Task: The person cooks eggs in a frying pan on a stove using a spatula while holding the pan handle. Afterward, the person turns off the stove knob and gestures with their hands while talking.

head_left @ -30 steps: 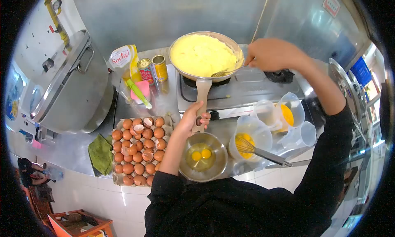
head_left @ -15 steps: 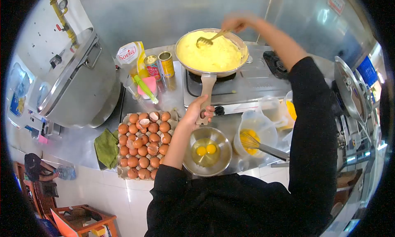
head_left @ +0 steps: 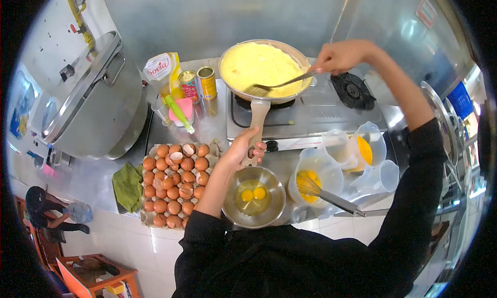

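- Clock bearings taken from the pan's centre, 12 at the top of the view.
- Pan [head_left: 228, 86]: round, metal, shallow, on the stove [head_left: 316, 107], its beige, flat-sided handle [head_left: 259, 112] running down toward 6 o'clock.
- Yellow mix [head_left: 261, 65]: in the pan, thick and opaque, top fairly smooth, edge uneven toward 2 o'clock.
- Left hand [head_left: 243, 149]: at 6 o'clock, fingers curled round the far end of the handle.
- Right hand [head_left: 342, 57]: near 3 o'clock, fingers pinching the slim, dark shaft of the fork [head_left: 290, 82]; its head, blurred, is over the mix near 6 o'clock.
- Bowl [head_left: 279, 210]: 6 o'clock, just below the left hand; round, shiny metal, two glossy yolks [head_left: 253, 194] in clear runny white.
- Jug [head_left: 329, 171]: 5 o'clock, cloudy plastic; yolk inside, wire whisk [head_left: 331, 197] leaning with its grey handle over the rim. More translucent jugs beside it, toward 4 o'clock.
- Egg tray [head_left: 146, 220]: 7 o'clock, rough moulded pulp; smooth brown eggs [head_left: 173, 207], cracked shells on top.
- Cloth [head_left: 128, 187]: 8 o'clock, green, crumpled, beside the tray on the steel table [head_left: 98, 179].
- Two open cans [head_left: 207, 83], cylindrical, by a glossy pouch [head_left: 162, 70]: 9 o'clock.
- Pot [head_left: 103, 112]: also roughly 9 o'clock, farther out; big, dull metal drum, lidded.
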Tool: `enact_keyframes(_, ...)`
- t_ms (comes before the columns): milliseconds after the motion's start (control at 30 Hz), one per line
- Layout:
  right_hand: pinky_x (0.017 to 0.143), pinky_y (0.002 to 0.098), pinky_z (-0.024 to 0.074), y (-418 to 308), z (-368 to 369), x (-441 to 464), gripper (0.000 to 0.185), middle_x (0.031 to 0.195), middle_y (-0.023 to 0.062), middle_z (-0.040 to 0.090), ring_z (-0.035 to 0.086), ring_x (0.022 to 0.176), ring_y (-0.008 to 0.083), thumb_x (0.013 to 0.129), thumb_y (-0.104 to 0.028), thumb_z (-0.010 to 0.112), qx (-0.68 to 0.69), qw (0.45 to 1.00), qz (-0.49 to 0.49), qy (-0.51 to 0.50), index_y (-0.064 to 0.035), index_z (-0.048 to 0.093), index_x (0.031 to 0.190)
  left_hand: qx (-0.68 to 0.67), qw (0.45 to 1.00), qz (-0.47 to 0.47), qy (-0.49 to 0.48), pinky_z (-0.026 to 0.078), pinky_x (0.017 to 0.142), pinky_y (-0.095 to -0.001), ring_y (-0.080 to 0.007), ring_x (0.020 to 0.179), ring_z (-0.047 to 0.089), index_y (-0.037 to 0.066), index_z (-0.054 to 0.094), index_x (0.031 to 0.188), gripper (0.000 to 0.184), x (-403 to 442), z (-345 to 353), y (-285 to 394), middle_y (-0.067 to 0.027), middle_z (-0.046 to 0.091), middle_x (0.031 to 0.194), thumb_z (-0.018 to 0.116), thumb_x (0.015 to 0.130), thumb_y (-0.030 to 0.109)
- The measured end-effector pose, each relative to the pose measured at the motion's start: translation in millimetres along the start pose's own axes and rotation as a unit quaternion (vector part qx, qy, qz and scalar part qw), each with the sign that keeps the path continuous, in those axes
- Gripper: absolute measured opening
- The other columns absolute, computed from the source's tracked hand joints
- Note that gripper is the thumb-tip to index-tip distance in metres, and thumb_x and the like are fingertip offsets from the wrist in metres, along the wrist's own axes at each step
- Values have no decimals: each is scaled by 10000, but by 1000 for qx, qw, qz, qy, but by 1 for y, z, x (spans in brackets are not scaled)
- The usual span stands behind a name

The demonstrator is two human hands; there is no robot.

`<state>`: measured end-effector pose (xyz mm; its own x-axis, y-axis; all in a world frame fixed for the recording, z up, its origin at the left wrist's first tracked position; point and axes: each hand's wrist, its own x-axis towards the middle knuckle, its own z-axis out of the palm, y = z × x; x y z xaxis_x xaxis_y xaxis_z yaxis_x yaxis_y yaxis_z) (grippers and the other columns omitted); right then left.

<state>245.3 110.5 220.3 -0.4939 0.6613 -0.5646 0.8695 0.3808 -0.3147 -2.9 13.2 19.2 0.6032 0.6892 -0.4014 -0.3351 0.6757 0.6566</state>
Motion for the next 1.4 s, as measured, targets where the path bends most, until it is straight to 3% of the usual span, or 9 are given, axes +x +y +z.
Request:
enact_keyframes(167, 416, 242, 366, -8, 33, 56, 327, 496, 21, 434, 406, 415, 94, 830, -203, 416, 42, 987, -49, 149, -39, 502, 1099, 35, 999, 4, -14, 369, 419, -206, -42, 442, 325, 157, 318, 932, 215, -1, 0, 4, 41, 327, 575, 414, 832, 322)
enact_keyframes(333, 436, 345, 410, -46, 45, 121, 199, 548, 168, 524, 506, 441, 218, 667, -23, 444, -224, 921, -63, 312, 42, 594, 780, 21, 1000, -7, 10, 382, 425, -209, -44, 441, 331, 159, 322, 947, 218, -1, 0, 1, 33, 348, 584, 427, 830, 310)
enact_keyframes(433, 520, 373, 449, -72, 37, 130, 143, 727, 204, 587, 585, 595, 273, 653, -46, 489, -200, 938, 59, 276, 26, 603, 700, 15, 1000, 14, -12, 377, 420, -205, -45, 442, 334, 161, 323, 937, 209, 1, -3, -2, 35, 356, 586, 430, 830, 306)
enact_keyframes(567, 412, 326, 382, -18, -17, 120, 112, 515, 108, 501, 493, 468, 174, 674, -54, 524, -315, 934, 110, 128, 23, 587, 623, -26, 1000, 9, -14, 377, 420, -213, -49, 445, 339, 165, 316, 912, 179, 2, -4, -9, 36, 353, 586, 415, 834, 293)
enact_keyframes(700, 373, 285, 335, -6, -35, 52, 196, 502, 65, 479, 434, 422, 129, 739, -111, 473, -46, 974, 128, 180, -9, 586, 862, -27, 999, 9, -19, 387, 426, -237, -58, 452, 346, 182, 291, 898, 156, 4, 1, -8, 33, 350, 588, 390, 838, 286)
enact_keyframes(900, 479, 272, 403, -51, 5, -16, 245, 715, 89, 545, 469, 516, 123, 828, -154, 394, -64, 984, 60, 155, -22, 545, 969, -36, 999, 0, -26, 392, 429, -242, -63, 453, 351, 190, 270, 903, 156, 7, 5, -12, 27, 354, 596, 366, 847, 300)
enact_keyframes(1100, 647, 359, 432, -57, 50, 31, 241, 859, 176, 568, 557, 673, 287, 811, -125, 415, -142, 953, -104, 248, 4, 545, 969, -9, 999, 7, -44, 407, 445, -241, -62, 467, 382, 183, 262, 901, 156, 5, 2, -10, 24, 374, 608, 363, 855, 291)
enact_keyframes(1200, 684, 381, 425, -55, 51, 79, 224, 845, 208, 568, 553, 750, 332, 785, -116, 446, -114, 951, -67, 278, 22, 567, 911, -2, 999, 13, -47, 410, 454, -241, -60, 477, 394, 180, 257, 890, 159, 4, 3, -8, 22, 384, 616, 367, 855, 289)
enact_keyframes(1400, 541, 380, 440, -34, 31, 131, 216, 706, 215, 569, 562, 581, 317, 751, -122, 483, -116, 928, 41, 351, 54, 572, 840, -1, 999, 21, -39, 410, 461, -238, -56, 476, 384, 177, 265, 892, 180, 5, 3, -12, 29, 380, 616, 385, 849, 304)
